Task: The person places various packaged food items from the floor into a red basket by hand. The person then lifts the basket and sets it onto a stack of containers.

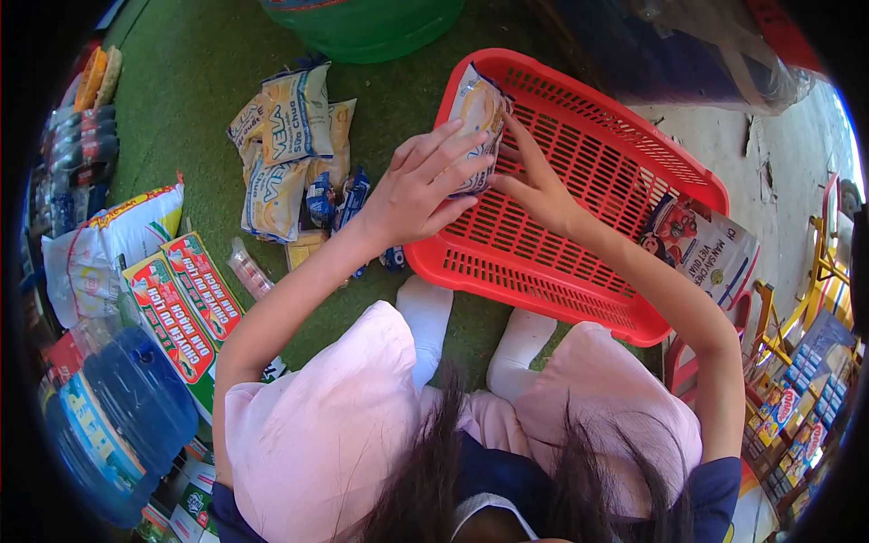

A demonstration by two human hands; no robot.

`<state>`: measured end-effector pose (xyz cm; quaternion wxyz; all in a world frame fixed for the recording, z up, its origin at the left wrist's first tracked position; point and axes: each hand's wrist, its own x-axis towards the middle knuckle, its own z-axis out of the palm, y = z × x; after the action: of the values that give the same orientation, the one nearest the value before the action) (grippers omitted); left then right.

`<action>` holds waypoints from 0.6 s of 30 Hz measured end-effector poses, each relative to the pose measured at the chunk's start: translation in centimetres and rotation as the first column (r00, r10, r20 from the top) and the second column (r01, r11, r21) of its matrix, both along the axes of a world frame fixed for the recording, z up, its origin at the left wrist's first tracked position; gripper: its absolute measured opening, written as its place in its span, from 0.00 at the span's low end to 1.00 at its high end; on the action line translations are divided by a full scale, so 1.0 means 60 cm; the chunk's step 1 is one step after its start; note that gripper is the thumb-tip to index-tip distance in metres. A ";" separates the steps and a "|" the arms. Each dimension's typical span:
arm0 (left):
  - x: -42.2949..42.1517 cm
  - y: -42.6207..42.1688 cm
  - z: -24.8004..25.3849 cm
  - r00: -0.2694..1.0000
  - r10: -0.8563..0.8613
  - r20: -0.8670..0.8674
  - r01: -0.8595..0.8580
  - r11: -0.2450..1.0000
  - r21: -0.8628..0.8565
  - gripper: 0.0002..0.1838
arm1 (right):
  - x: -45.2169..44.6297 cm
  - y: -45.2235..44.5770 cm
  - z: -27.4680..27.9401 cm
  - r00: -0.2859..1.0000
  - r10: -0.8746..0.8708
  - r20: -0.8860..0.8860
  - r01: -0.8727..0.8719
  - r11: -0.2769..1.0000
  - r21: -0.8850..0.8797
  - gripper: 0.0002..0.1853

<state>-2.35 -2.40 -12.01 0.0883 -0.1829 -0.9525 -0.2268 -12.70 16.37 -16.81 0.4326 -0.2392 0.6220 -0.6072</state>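
A blue-and-cream snack packet (482, 100) stands tilted at the left end of the red plastic basket (593, 317), between my two hands. My left hand (425, 176) lies with its fingers across the packet's left side. My right hand (539, 185) touches the packet's right edge with its fingers and thumb. Left of the basket is a heap of similar VELA packets (299, 113) on the green floor. Small blue packets (351, 199) lie beside the heap, partly hidden by my left forearm. A flat printed packet (688, 240) lies at the basket's right end.
A large blue water bottle (136, 398), a green-and-red carton (186, 299) and a white sack (118, 244) are at my left. A green tub (371, 27) stands at the top. Boxed goods (797, 398) sit on a yellow rack at the right.
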 end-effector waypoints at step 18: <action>0.061 -0.300 -0.085 0.221 0.910 0.350 -0.975 0.209 0.074 0.59 | -0.004 0.012 0.000 0.958 0.124 -0.258 -0.077 0.980 0.185 0.39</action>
<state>1.34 -20.40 -17.11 0.1223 0.4821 -0.8228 -0.2751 -12.93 17.09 -16.83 0.3939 -0.3122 0.7123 -0.4899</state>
